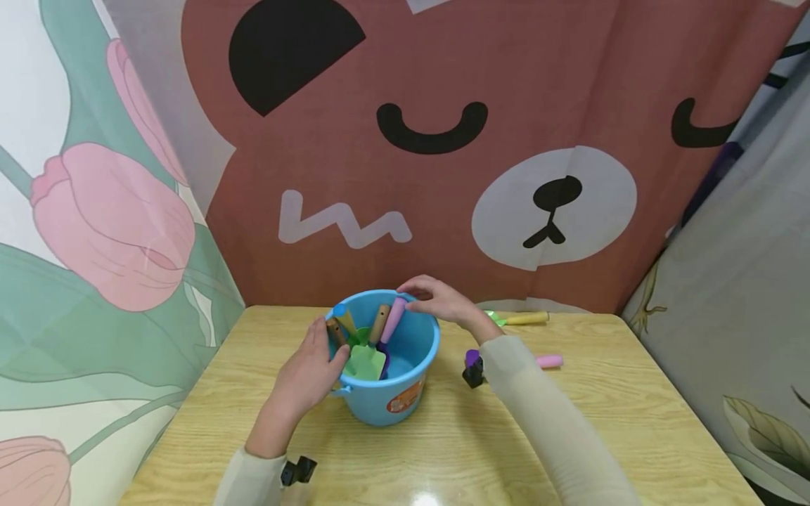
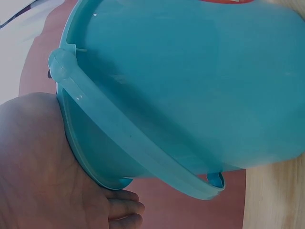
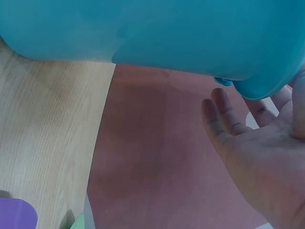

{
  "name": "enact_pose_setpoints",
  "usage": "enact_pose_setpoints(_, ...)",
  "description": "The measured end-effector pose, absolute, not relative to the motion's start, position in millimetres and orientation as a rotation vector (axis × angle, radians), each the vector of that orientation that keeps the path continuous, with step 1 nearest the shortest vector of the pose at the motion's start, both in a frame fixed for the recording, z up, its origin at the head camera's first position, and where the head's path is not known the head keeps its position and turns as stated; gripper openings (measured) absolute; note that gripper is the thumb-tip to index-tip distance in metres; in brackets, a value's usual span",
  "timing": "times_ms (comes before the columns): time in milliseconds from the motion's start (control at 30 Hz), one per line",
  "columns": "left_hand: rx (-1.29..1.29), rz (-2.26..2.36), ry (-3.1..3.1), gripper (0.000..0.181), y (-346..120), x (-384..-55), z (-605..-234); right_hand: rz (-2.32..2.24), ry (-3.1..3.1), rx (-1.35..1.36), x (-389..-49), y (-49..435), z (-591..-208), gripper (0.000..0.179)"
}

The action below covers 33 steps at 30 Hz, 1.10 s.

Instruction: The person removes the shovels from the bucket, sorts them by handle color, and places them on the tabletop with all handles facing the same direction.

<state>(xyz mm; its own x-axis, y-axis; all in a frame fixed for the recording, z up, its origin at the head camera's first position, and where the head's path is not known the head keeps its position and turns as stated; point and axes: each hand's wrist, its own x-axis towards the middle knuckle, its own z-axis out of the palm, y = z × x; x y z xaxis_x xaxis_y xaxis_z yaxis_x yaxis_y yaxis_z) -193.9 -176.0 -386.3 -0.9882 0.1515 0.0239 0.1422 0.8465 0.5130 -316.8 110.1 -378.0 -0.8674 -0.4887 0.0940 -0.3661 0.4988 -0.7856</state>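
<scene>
A light blue bucket (image 1: pixel 380 400) stands upright on the table, with several toy garden tools leaning inside it. Among them are a green shovel (image 1: pixel 365 362), brown handles (image 1: pixel 379 325) and a pink handle (image 1: pixel 395 318). My left hand (image 1: pixel 310 372) rests on the bucket's left rim, thumb over the edge, fingers fairly straight. In the left wrist view its palm lies against the rim, beside the hanging bucket handle (image 2: pixel 138 143). My right hand (image 1: pixel 443 302) is at the far right rim, thumb beside the pink handle. Its fingers (image 3: pixel 221 114) extend loosely outside the rim.
Right of the bucket, a green tool with a yellow handle (image 1: pixel 528 318) lies at the table's back. Nearer lies a purple tool with a pink handle (image 1: pixel 549 361), partly covered by my right sleeve. A bear-print cloth (image 1: pixel 430 197) hangs behind the wooden table (image 1: pixel 405 464).
</scene>
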Motion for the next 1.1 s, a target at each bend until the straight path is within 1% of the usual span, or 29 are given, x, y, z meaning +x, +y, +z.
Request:
enact_pose_setpoints(300,0.239,0.844,3.003,0.087,-176.0,-195.1,-388.2,-1.278,2.599,-0.774,-319.1,106.4,-380.3,0.033)
enact_pose_setpoints(700,0.230,0.851,2.996,0.088,-176.9,-196.2,-391.2,-1.251,2.595,-0.806,-323.4,104.0,-384.7,0.038)
enact_pose_setpoints(1100,0.228,0.851,3.004,0.088,-175.1,-195.2,-390.1,-1.172,2.654,-0.813,-325.7,100.0,-384.0,0.037)
